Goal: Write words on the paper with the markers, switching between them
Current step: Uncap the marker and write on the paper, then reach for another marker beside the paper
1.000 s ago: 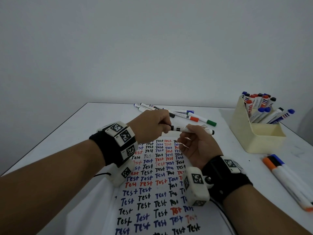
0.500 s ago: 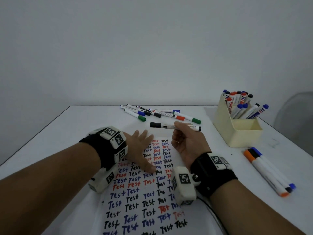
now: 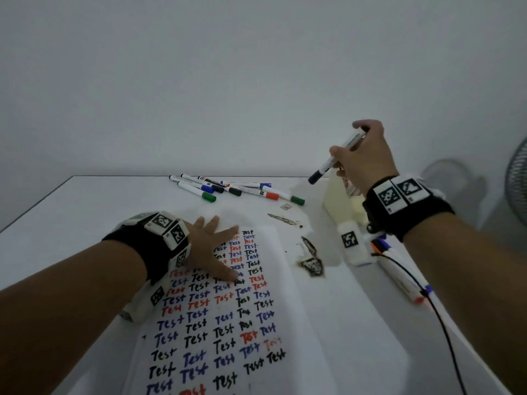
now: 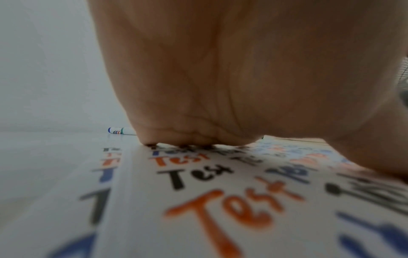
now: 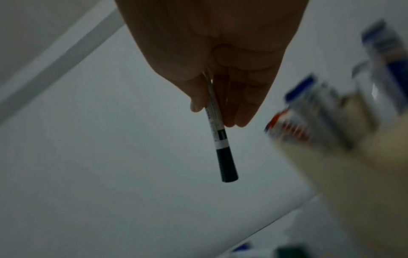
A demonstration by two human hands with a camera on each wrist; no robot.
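A sheet of paper [image 3: 273, 317] covered with rows of "Test" in black, blue and red lies on the white table. My left hand [image 3: 212, 249] lies flat on its upper left part with fingers spread, and its palm [image 4: 220, 78] fills the left wrist view. My right hand [image 3: 360, 158] is raised above the cream box [image 3: 336, 198] and holds a capped black marker [image 3: 332, 161], black cap pointing down and left. In the right wrist view the black marker [image 5: 218, 137] hangs from my fingers beside the blurred box.
Several loose markers [image 3: 236, 189] lie at the table's far edge. Two or three thick markers [image 3: 399, 269] lie right of the paper under my right forearm. Dark smears [image 3: 312, 262] stain the table beside the paper. A fan [image 3: 517, 178] stands at far right.
My left hand let go of the marker's cap end and settled flat on the paper. My right hand carried the capped black marker up and right, over the box.
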